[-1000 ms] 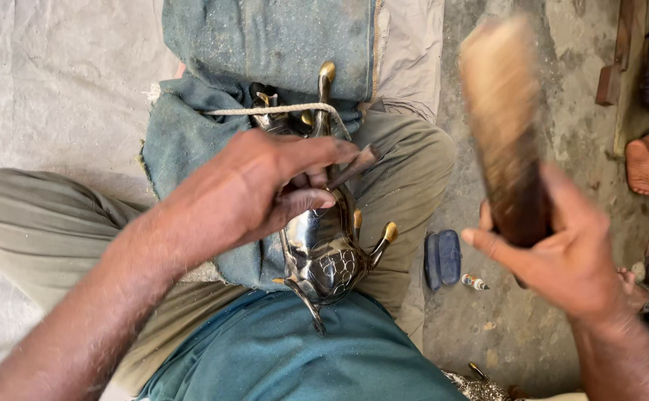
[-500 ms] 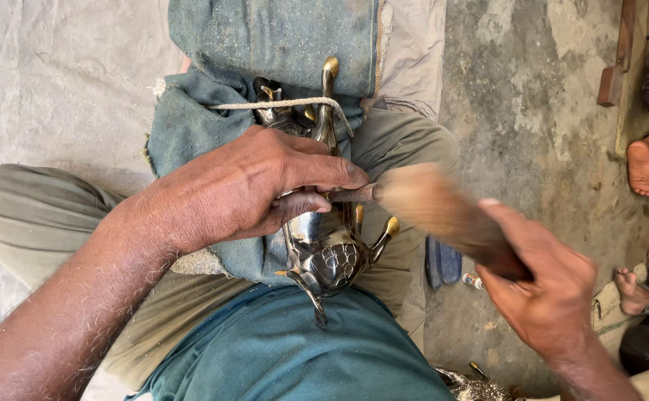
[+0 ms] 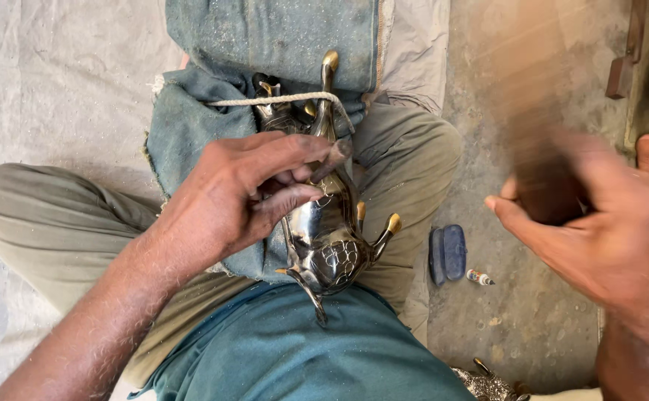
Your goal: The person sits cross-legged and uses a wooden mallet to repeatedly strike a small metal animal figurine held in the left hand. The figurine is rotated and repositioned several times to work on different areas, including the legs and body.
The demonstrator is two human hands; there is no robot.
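Your right hand (image 3: 599, 223) has swung up and out to the right since half a second ago, lifting the wooden mallet (image 3: 536, 126) clear of the work; both are blurred, fingers wrapped tight around the handle. Your left hand (image 3: 246, 197) rests on the metal animal figure (image 3: 328, 238), its fingers pinching a small punch (image 3: 332, 160) against it. That figure lies on the blue cloth (image 3: 190, 126) across your lap, tied near the cloth's upper edge with a cord (image 3: 280, 99).

The left hand (image 3: 246, 194) reaches in from the lower left, fingers pinched together. The right hand (image 3: 599, 223) is raised, blurred, its fingers curled closed.
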